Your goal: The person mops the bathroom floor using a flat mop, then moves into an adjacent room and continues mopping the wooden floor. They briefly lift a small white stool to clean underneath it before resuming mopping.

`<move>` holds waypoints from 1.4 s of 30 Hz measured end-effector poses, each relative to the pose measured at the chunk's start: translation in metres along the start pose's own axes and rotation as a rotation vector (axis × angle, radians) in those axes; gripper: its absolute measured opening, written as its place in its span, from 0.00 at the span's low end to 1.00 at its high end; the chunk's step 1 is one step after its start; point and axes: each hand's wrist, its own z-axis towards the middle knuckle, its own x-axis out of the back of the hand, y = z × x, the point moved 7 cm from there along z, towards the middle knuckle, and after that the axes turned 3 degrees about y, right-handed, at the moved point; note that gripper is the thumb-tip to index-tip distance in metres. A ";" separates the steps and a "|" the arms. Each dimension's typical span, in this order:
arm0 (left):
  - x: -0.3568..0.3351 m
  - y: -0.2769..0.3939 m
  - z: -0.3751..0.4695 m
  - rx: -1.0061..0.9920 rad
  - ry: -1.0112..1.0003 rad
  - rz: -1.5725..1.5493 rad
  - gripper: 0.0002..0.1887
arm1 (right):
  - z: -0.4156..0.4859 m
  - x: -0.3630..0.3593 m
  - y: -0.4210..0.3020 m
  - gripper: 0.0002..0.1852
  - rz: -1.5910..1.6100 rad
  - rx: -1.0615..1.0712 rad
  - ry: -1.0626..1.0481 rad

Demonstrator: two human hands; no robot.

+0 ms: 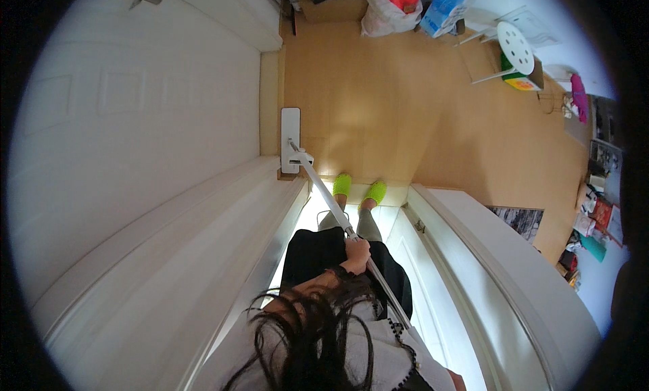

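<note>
A white flat mop head [290,122] lies on the wood-look floor, along the foot of the wall and door frame at the left. From it a white and silver mop pole [324,191] slants back to my body. My left hand [358,254] is closed around the pole at its middle, in front of my dark skirt. The pole's upper end runs down beside my light top. My right hand is out of view; only a bit of that arm shows at the lower right edge. Dark hair hides part of my chest.
White panelled door [137,97] at left; door frame [456,229] close on my right. My feet, in green slippers [376,192], stand at the threshold. Further off are a white bag with red contents [390,16], a blue package [446,11], a white stool [516,47] and clutter [598,218] along the right.
</note>
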 end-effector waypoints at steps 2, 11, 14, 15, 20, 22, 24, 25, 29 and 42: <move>-0.005 0.012 0.007 -0.070 -0.074 -0.107 0.11 | 0.013 -0.011 0.004 0.22 0.042 -0.027 -0.012; -0.034 0.146 0.150 -0.406 -0.046 0.120 0.03 | 0.098 -0.021 -0.036 0.23 0.190 0.066 0.018; -0.074 0.186 0.171 -0.729 -0.115 0.807 0.04 | 0.115 -0.004 -0.056 0.22 0.290 0.002 0.011; -0.084 0.192 0.175 -0.759 -0.136 0.779 0.06 | 0.118 0.003 -0.064 0.22 0.371 0.013 -0.007; -0.093 0.199 0.186 -0.700 -0.108 0.758 0.13 | 0.114 0.018 -0.078 0.22 0.383 0.057 0.048; -0.090 0.195 0.185 -0.847 -0.131 1.129 0.09 | 0.108 0.005 -0.077 0.21 0.369 0.062 0.027; -0.074 0.192 0.187 -0.844 -0.046 0.980 0.10 | 0.101 -0.006 -0.076 0.23 0.371 0.059 -0.023; -0.055 0.175 0.199 -0.478 -0.021 0.302 0.18 | 0.094 -0.009 -0.075 0.24 0.384 0.059 -0.045; -0.074 0.164 0.196 -0.550 0.099 0.395 0.20 | 0.076 0.008 -0.071 0.20 0.310 0.004 0.102; -0.119 0.268 0.239 -1.005 0.004 0.794 0.07 | 0.126 0.002 -0.121 0.23 0.381 0.263 0.011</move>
